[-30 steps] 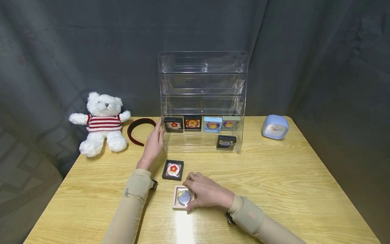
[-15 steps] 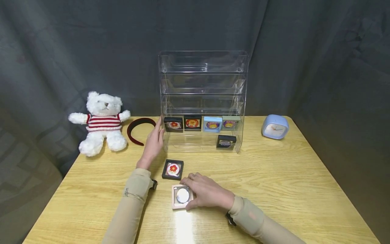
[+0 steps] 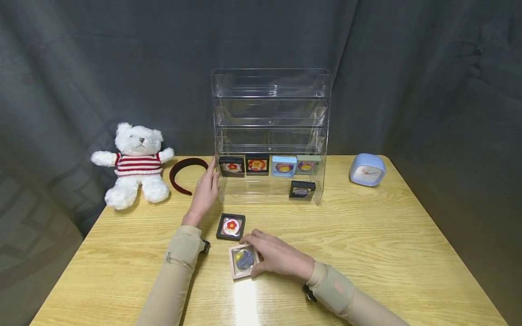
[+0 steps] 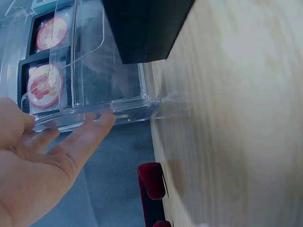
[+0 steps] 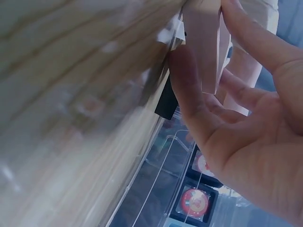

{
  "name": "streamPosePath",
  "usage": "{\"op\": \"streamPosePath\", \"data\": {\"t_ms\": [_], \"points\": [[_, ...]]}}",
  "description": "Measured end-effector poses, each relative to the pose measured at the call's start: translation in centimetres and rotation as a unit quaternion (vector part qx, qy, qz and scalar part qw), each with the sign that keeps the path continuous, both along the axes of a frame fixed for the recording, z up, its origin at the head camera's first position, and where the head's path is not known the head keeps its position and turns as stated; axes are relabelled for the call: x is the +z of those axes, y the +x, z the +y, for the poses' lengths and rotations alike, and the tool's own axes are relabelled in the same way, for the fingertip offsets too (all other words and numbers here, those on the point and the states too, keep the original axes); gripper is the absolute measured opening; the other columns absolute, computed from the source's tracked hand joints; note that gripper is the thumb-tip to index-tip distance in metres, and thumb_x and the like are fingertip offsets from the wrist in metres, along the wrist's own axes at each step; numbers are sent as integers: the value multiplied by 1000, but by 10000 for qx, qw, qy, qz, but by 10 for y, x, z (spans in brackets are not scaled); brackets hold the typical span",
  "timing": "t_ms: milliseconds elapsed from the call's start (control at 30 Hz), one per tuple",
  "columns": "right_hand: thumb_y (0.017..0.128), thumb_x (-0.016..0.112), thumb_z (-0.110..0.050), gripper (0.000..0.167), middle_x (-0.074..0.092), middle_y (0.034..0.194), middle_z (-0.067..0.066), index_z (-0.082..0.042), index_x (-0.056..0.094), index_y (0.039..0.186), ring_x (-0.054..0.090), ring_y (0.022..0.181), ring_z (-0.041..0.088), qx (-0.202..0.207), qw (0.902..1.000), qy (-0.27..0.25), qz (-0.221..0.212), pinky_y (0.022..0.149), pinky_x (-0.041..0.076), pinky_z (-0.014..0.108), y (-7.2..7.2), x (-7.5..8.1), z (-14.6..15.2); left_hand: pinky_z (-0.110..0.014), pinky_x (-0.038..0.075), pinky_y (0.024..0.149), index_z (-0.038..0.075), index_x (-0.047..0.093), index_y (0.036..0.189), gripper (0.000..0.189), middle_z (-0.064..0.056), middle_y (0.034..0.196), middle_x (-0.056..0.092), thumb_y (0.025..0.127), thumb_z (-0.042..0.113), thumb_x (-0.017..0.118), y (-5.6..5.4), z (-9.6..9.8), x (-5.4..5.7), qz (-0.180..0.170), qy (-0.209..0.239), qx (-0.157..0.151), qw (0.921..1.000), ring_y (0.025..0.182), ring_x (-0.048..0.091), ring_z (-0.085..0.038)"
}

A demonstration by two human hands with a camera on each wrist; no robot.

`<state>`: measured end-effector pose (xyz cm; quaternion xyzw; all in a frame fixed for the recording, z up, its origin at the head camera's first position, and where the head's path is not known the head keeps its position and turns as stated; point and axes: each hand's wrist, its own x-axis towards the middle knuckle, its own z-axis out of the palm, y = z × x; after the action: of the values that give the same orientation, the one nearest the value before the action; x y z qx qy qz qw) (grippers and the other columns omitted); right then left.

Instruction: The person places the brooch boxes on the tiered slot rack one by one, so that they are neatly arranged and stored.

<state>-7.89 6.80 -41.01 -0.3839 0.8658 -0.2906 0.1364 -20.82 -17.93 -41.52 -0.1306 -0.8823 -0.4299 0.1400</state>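
My right hand [image 3: 279, 254] pinches a pale pink square display frame [image 3: 233, 267] by its right side, with a round blue-and-yellow badge inside. In the right wrist view, the thumb and fingers hold the pink frame [image 5: 202, 47] across its edges, and it looks tilted off the tabletop. Just behind it lies a black frame [image 3: 220, 235] with a red-flower badge. My left hand [image 3: 205, 192] rests against the left side of a clear tiered rack [image 3: 271, 122]. Its fingers are fairly straight along the clear panel in the left wrist view.
Several framed badges stand on a lower tier: two black, a light blue frame [image 3: 284, 173] and a green frame [image 3: 308, 158]. One black frame [image 3: 302, 184] sits on the bottom tier. A white teddy bear [image 3: 139, 165], dark red headband [image 3: 175, 174] and blue clock [image 3: 368, 158] are around the rack.
The pink frame has shifted slightly left and away and now sits at a tilt in my right hand; the glare on its badge has changed. My left hand stays at the rack.
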Motion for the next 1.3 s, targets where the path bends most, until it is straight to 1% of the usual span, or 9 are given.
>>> {"op": "streamPosePath", "data": {"t_ms": [133, 333, 467, 533, 733, 867, 967, 1100, 1300], "points": [[75, 98, -15, 69, 64, 112, 4, -3, 66, 135, 57, 91, 6, -51, 10000, -48, -36, 83, 54, 24, -1, 1, 0, -60, 38, 119, 6, 21, 172, 58, -26, 165, 40, 117, 7, 39, 0, 0, 0, 5, -13, 5, 10000, 139, 52, -49], [84, 91, -9, 53, 69, 115, 6, -1, 68, 132, 63, 98, 12, -173, 9998, -78, -10, 91, 55, 31, -4, 6, 2, -59, 38, 119, 5, 22, 171, 58, -27, 164, 41, 116, 6, 40, -1, 0, 0, 81, 2, 8, 10000, 140, 51, -49], [90, 86, -7, 43, 73, 116, 9, 1, 70, 128, 68, 99, 16, -206, 9995, -254, 10, 91, 57, 32, -6, 7, 4, -58, 37, 120, 5, 22, 171, 58, -27, 165, 40, 116, 6, 40, -1, 0, 0, 79, 28, -5, 10000, 141, 50, -49], [93, 83, -7, 36, 74, 117, 10, 0, 71, 126, 69, 98, 16, -248, 9990, -373, -6, 89, 57, 31, -7, 8, 5, -58, 36, 121, 5, 22, 172, 59, -26, 166, 39, 116, 6, 40, -1, 0, -1, 76, 48, -15, 10000, 143, 49, -48], [98, 78, -11, 19, 76, 112, 8, -3, 75, 115, 71, 95, 16, -405, 9974, -585, 62, 87, 59, 31, -10, 10, 6, -57, 36, 121, 5, 22, 171, 59, -26, 166, 39, 116, 5, 41, -1, -1, -1, 134, 48, -12, 9999, 144, 48, -47], [98, 78, -10, 16, 77, 111, 7, -4, 75, 113, 73, 96, 18, -479, 9966, -672, 82, 86, 60, 31, -13, 11, 8, -58, 37, 120, 5, 24, 171, 59, -26, 165, 40, 115, 5, 42, -1, -1, -1, 151, 32, 9, 9999, 143, 48, -48], [98, 78, -8, 16, 77, 111, 9, -3, 75, 113, 74, 95, 20, -566, 9949, -829, -8, 82, 60, 28, -16, 14, 10, -58, 38, 119, 5, 24, 171, 59, -26, 164, 41, 116, 5, 42, 0, 0, 0, 149, 17, 28, 9999, 141, 50, -49], [97, 78, -4, 18, 76, 112, 12, 0, 75, 114, 75, 94, 24, -760, 9917, -1034, 77, 79, 59, 23, -23, 20, 16, -60, 39, 118, 4, 24, 171, 58, -28, 163, 42, 115, 4, 42, 1, 0, 0, 204, -15, 27, 9998, 139, 51, -50], [96, 78, -1, 22, 75, 114, 13, 3, 75, 118, 74, 95, 24, -1132, 9849, -1148, 625, 82, 60, 25, -39, 31, 30, -60, 38, 119, 4, 24, 171, 58, -28, 163, 42, 115, 4, 42, 1, 2, 1, 235, 5, 23, 9997, 139, 51, -50]]}}
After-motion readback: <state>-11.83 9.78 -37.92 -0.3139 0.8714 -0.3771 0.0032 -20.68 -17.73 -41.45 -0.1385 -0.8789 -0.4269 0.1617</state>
